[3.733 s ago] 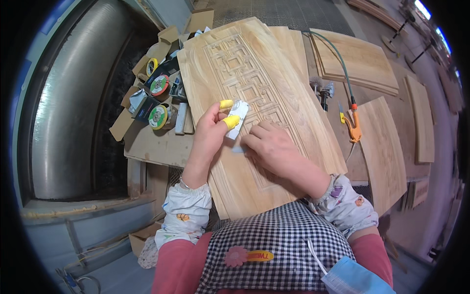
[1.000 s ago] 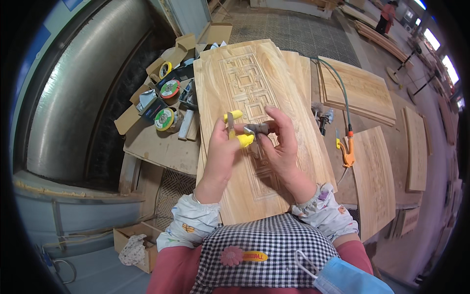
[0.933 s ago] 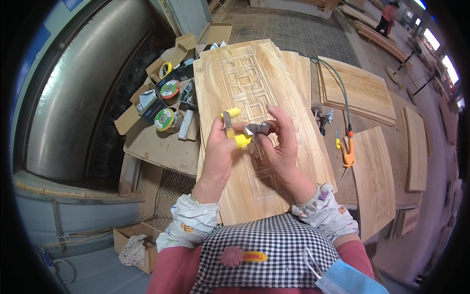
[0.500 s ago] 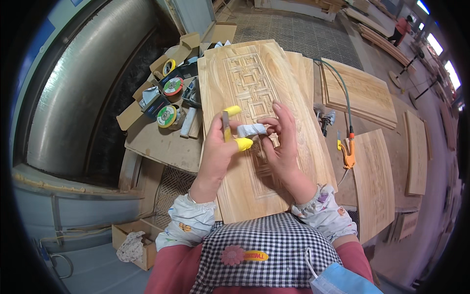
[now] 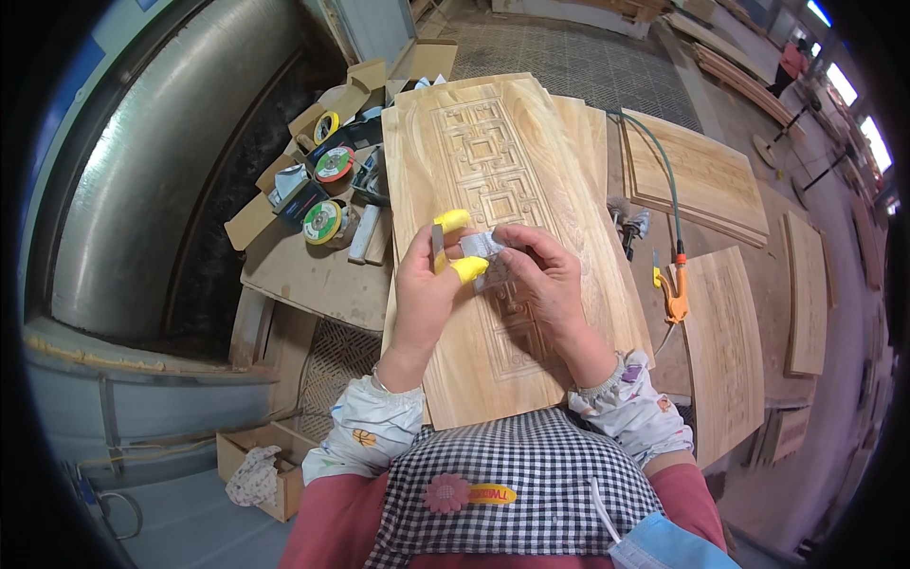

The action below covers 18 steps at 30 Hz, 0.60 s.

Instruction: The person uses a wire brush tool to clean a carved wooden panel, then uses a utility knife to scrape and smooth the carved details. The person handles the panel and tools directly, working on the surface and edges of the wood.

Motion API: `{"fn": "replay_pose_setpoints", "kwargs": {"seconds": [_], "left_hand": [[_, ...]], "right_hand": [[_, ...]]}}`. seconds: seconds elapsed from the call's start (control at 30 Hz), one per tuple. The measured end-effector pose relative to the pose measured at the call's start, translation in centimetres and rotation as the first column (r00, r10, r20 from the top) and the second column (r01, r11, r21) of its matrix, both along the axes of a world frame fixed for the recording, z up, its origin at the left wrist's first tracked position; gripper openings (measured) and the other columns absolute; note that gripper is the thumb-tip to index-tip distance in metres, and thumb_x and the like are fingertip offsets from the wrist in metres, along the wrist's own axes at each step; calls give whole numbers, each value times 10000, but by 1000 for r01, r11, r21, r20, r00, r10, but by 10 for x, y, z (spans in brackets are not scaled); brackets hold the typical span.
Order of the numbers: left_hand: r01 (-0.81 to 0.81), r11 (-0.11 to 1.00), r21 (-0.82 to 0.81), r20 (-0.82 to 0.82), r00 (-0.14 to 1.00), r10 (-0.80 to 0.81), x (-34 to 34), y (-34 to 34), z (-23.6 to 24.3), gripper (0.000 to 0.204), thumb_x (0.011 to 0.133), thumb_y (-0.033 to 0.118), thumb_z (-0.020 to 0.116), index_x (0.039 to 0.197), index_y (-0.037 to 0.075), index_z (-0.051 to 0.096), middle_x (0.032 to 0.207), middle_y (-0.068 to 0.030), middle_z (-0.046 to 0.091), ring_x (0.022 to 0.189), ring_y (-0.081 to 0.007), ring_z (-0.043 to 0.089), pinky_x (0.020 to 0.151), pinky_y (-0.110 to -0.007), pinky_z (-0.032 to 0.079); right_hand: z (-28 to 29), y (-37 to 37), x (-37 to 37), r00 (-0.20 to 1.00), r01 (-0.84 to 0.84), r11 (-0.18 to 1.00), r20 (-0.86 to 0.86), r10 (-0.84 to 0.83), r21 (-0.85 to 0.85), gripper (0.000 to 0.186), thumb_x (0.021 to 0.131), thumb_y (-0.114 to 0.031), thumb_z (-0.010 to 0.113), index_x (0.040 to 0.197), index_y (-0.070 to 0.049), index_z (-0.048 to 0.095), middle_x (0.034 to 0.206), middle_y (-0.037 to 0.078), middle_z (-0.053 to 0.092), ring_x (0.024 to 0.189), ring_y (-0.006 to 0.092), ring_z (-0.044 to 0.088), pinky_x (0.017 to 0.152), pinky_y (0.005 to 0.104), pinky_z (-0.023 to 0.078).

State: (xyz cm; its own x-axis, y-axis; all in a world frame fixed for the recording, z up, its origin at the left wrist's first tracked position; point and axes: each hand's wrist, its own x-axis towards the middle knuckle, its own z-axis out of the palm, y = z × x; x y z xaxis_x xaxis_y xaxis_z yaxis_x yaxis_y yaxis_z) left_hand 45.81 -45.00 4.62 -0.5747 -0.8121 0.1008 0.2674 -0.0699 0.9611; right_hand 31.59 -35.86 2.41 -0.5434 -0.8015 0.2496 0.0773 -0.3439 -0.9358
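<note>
My left hand (image 5: 423, 302), with yellow coverings on two fingertips, holds a thin grey strip (image 5: 438, 240) and touches a small piece of white, folded paper (image 5: 481, 244). My right hand (image 5: 555, 289) pinches the same paper between thumb and forefinger, close to the left fingertips. Both hands are above a wooden panel (image 5: 417, 152) carved down its middle with a square fretwork pattern. What lies under the paper is hidden by my fingers.
Open boxes (image 5: 251, 220) and disc-shaped spools (image 5: 322, 223) crowd the bench at left. At right lie wooden panels (image 5: 720, 370), an orange air gun (image 5: 676, 303) on a hose and dark tools (image 5: 630, 234). A person (image 5: 789, 66) stands in the far background.
My right fingers, raised and spread half a second ago, have closed down onto the paper. The paper has darker, curled material visible about a second ago; it now shows white and flatter.
</note>
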Motion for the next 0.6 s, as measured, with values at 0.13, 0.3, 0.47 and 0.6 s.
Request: {"fn": "replay_pose_setpoints", "kwargs": {"seconds": [0.13,0.3,0.47,0.6], "left_hand": [[-23,999,-23,-17,1000,23,-3,0,-6,466,916,-91,641,1366,22,597,1215,-73,685,1086,-145,662,943,-291,559],[75,997,6,26,997,-75,-5,-5,7,470,938,-65,617,1396,16,557,1224,-69,669,1085,-139,656,960,-285,544],[-20,986,166,248,969,-22,3,-14,-13,461,967,20,597,1424,29,539,1257,-25,624,1105,-97,586,924,-232,486],[-116,982,149,263,962,74,10,-9,-12,459,981,37,609,1440,35,590,1164,38,616,1008,-52,561,850,-193,448]], "right_hand": [[4,1,-1,994,-13,1000,-109,14,7,336,931,9,696,1266,-22,718,1159,77,672,1065,163,664,920,294,540],[4,-1,-6,894,169,985,-424,-142,25,302,870,-23,774,1166,-83,780,1005,84,681,904,210,684,776,307,555],[0,-5,-6,781,389,917,-494,-382,-93,144,875,-30,777,1017,-52,780,954,65,641,868,202,668,744,301,550],[-8,-8,-9,946,317,937,-116,-302,147,98,948,-68,731,1032,-23,753,936,29,693,858,113,648,783,271,538]]}}
